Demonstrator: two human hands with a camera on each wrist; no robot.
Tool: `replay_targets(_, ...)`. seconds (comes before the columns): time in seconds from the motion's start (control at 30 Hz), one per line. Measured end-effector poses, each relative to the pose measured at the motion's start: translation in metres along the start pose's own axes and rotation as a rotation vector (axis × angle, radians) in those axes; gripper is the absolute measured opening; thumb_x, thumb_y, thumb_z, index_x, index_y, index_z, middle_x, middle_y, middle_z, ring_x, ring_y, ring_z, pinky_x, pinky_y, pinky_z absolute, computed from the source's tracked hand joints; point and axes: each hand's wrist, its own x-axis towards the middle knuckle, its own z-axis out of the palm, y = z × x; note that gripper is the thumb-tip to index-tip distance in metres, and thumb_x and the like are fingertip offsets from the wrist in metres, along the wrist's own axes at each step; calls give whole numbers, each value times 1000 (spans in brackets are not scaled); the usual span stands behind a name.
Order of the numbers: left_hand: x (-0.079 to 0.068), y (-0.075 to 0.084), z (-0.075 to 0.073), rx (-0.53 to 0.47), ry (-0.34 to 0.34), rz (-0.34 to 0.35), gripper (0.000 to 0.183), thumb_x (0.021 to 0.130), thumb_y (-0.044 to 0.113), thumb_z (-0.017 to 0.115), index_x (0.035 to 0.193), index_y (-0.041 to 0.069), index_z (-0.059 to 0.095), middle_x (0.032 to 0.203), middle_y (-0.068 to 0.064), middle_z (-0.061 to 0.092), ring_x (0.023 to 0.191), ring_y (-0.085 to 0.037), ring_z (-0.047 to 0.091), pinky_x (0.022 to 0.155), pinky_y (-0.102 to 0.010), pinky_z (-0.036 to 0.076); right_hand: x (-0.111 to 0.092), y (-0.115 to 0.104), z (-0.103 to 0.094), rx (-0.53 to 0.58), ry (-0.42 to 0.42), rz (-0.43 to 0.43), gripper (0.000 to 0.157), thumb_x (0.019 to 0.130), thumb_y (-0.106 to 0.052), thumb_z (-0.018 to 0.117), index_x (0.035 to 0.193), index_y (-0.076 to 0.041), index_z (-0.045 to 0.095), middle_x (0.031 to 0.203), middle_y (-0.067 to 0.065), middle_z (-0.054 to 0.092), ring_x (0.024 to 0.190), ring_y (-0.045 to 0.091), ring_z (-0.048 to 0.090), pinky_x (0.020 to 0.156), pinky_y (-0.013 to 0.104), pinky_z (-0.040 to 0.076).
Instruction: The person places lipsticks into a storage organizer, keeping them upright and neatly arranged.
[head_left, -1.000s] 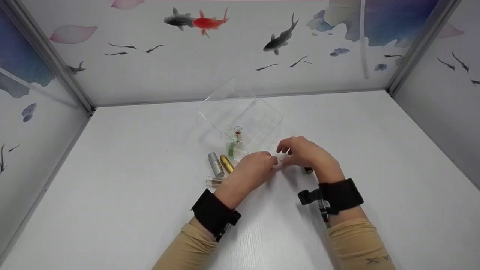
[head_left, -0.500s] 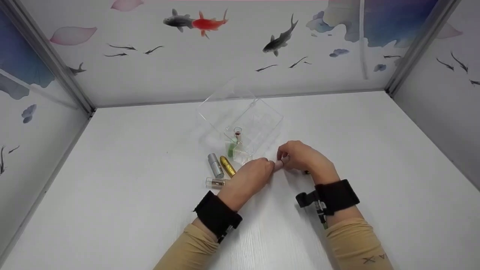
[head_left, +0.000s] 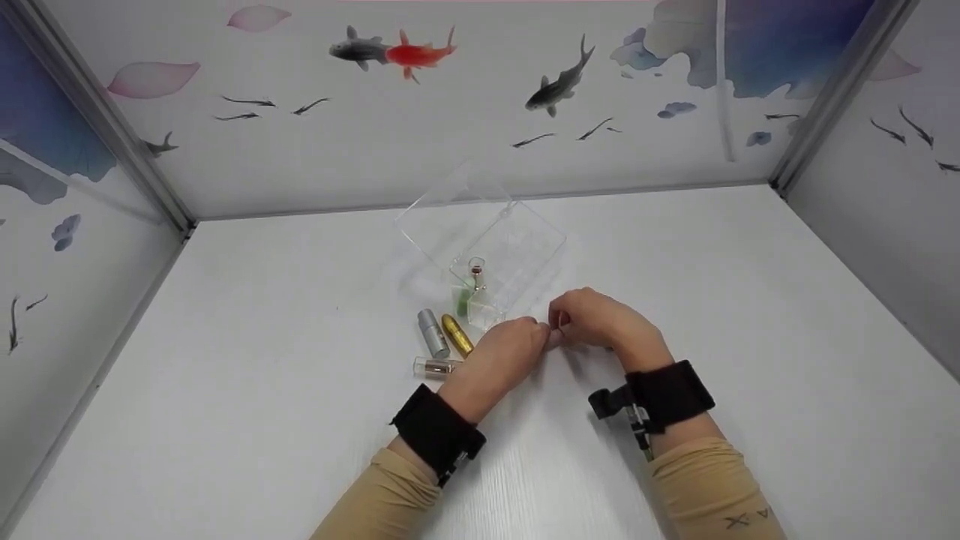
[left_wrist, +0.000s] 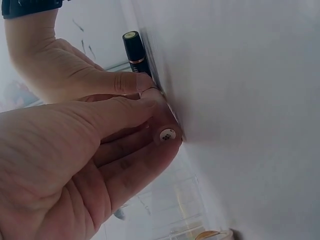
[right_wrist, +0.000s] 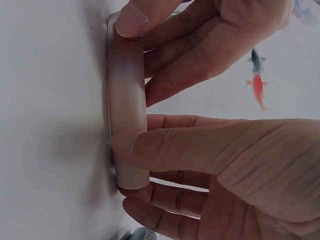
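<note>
A pale pink lipstick tube [right_wrist: 129, 95] is held low over the white table between both hands. My left hand [head_left: 504, 351] pinches one end between thumb and fingers; its round white end label [left_wrist: 167, 135] shows in the left wrist view. At the other end, my right hand [head_left: 606, 321] grips the tube with thumb and fingers. Left of the left hand lie a silver tube [head_left: 433, 334], a gold lipstick [head_left: 457, 335] and a clear-capped lipstick [head_left: 433, 368], partly covered by that hand. A black lipstick tube [left_wrist: 133, 50] stands beyond the right hand in the left wrist view.
Behind the hands sits a clear box [head_left: 544, 229] with its transparent lid [head_left: 435, 206] raised. A small lipstick [head_left: 477, 274] and a green tube [head_left: 463, 300] are at its near left corner. Printed panels [head_left: 480, 112] wall the table's back and sides.
My right hand has come left and slightly nearer, and its fingers have drawn in on the pink tube. The left hand has shifted slightly nearer while keeping its grip.
</note>
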Motion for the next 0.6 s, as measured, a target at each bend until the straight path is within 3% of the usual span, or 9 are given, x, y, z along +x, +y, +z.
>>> replay_targets(0.17,-1,1,2,57,38,1,12,94,4,57,95,12,66,85,-5,70,76,-18,69,61,-31,57,-1,-2,0,-25,22,-44,13,84,2,64,93,-4,72,84,8,68,78,20,57,74,33,48)
replay_targets(0.33,-4,3,3,39,99,-40,8,93,5,59,89,10,64,82,-4,69,72,-18,69,57,-31,56,-2,-3,1,-41,32,-66,20,80,7,59,92,-4,71,82,7,66,76,19,55,70,29,45)
replay_targets(0.6,-5,5,-1,24,72,-48,7,95,8,58,94,10,65,84,-5,71,75,-19,69,60,-31,57,-6,-4,2,-14,28,-74,18,82,5,62,94,-4,71,86,8,69,77,20,58,71,30,47)
